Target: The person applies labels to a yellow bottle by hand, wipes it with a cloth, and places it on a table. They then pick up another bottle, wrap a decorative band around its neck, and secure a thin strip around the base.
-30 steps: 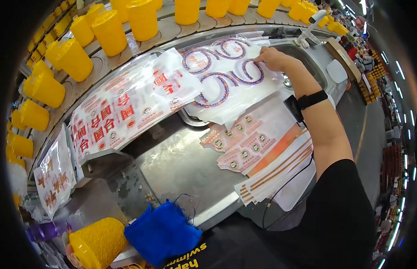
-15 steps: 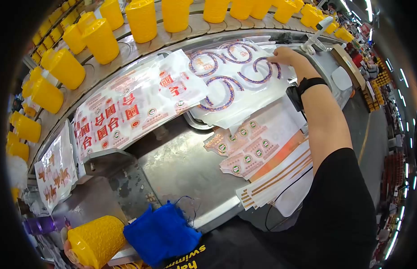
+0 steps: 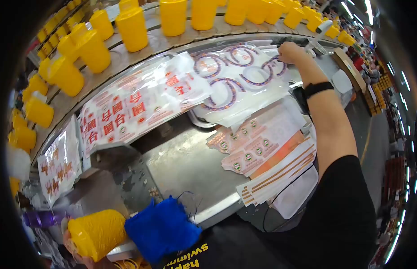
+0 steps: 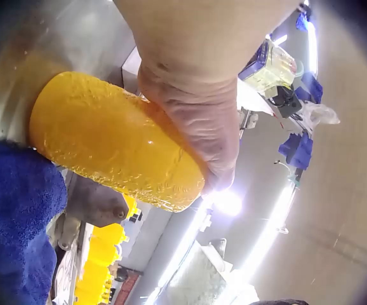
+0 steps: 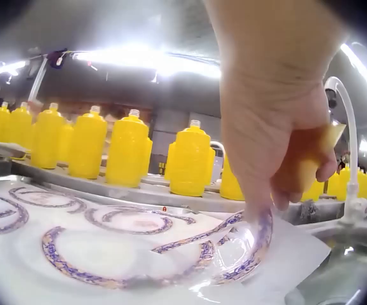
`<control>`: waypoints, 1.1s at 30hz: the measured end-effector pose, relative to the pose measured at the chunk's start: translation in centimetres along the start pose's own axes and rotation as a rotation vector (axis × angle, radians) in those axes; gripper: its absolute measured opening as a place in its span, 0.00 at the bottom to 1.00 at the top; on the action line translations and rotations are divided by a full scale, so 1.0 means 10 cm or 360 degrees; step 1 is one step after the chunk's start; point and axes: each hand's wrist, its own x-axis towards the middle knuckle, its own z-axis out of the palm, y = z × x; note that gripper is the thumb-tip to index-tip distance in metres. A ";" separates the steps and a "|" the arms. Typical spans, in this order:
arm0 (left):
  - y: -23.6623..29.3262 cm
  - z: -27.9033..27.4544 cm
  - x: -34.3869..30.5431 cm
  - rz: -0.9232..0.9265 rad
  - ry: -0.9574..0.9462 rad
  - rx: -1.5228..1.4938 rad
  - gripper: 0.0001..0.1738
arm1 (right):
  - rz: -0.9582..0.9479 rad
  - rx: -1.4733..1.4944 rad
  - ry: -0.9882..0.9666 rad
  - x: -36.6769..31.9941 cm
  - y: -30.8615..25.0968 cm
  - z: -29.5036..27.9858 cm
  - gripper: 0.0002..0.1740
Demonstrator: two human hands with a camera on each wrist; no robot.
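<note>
Your bottles (image 3: 133, 29) stand in a bent row on the belt (image 3: 161, 39), along the back. In front of it, from left to right, are the small sheet (image 3: 58, 172), the long sheet (image 3: 127, 105) and the ring sheet (image 3: 226, 94). The long sheet's right end lies over the ring sheet's left end. The labels (image 3: 244, 145) and strips (image 3: 278, 172) lie nearer you. Your cloth (image 3: 161, 228) is just right of the near bottle (image 3: 96, 233). The tap (image 3: 324, 28) stands at the back right.

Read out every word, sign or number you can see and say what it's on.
"國", red, on the glossy sheets
"台", red, on the same sheets
"hap", yellow, cut off, on the black clothing
"swimm", yellow, cut off, same clothing
Too small to read: the round green marks and fine print.
</note>
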 end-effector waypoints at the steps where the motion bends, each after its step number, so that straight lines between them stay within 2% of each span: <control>1: -0.04 0.01 -0.04 -0.0034 0.0013 0.0000 0.48 | -0.0020 -0.0054 0.0102 -0.01 -0.07 -0.06 0.14; 3: 0.03 0.27 0.03 -0.0009 0.0250 0.0122 0.49 | -0.0224 -0.0029 0.0308 -0.02 -0.16 -0.20 0.14; 4: 0.08 0.39 0.05 -0.0004 0.0369 0.0184 0.50 | -0.0281 0.0158 0.0254 -0.07 -0.24 -0.27 0.13; 5: 0.12 0.41 0.00 -0.0130 0.0385 0.0057 0.47 | -0.0396 0.0206 0.0356 -0.06 -0.33 -0.28 0.11; 6: 0.14 0.41 0.02 -0.0104 0.0312 0.0041 0.46 | -0.0584 0.0537 0.0587 -0.23 -0.54 -0.44 0.09; 7: 0.27 0.54 0.07 -0.0094 0.0243 0.0105 0.45 | -0.0598 0.0728 0.0579 -0.47 -0.83 -0.71 0.09; 8: 0.29 0.58 0.03 -0.0156 0.0268 0.0159 0.45 | -0.0616 0.0713 0.0433 -0.59 -1.01 -0.92 0.11; 10: 0.37 0.66 0.06 -0.0118 0.0106 0.0116 0.44 | -0.0847 0.1140 0.0498 -0.87 -1.49 -1.20 0.09; 13: 0.53 0.71 0.09 -0.0314 0.0064 -0.0195 0.44 | -0.1123 0.1647 0.0562 -1.40 -2.22 -1.69 0.08; 15: 0.56 0.53 0.11 -0.0270 -0.0167 -0.0230 0.46 | -0.1298 0.1707 0.0717 -1.72 -2.65 -1.97 0.08; 17: 0.59 0.44 0.09 -0.0217 -0.0337 -0.0159 0.47 | -0.1302 0.2104 0.0460 -2.06 -3.07 -2.18 0.08; 18: 0.58 0.39 0.08 -0.0177 -0.0397 -0.0059 0.48 | -0.1362 0.2290 0.0464 -2.20 -3.29 -2.24 0.08; 19: 0.59 0.35 0.06 -0.0098 -0.0426 0.0122 0.47 | -0.1422 0.2475 0.0472 -2.32 -3.50 -2.31 0.08; 22: 0.60 0.28 0.01 0.0174 -0.0468 0.0680 0.46 | -0.1453 0.3149 0.0189 -2.72 -4.02 -2.59 0.09; 23: 0.59 0.28 -0.01 0.0192 -0.0453 0.0625 0.46 | -0.1412 0.3406 0.0067 -2.87 -4.15 -2.65 0.09; 25: 0.57 0.31 -0.06 0.0213 -0.0426 0.0508 0.46 | -0.1369 0.3536 -0.0100 -3.03 -4.36 -2.62 0.10; 27: 0.58 0.35 -0.14 0.0191 -0.0357 0.0323 0.47 | -0.1347 0.3347 0.0158 -3.06 -4.58 -2.38 0.10; 33: 0.49 0.51 -0.20 0.0087 -0.0103 -0.0126 0.42 | -0.1187 0.3331 0.0051 -3.17 -4.70 -2.09 0.12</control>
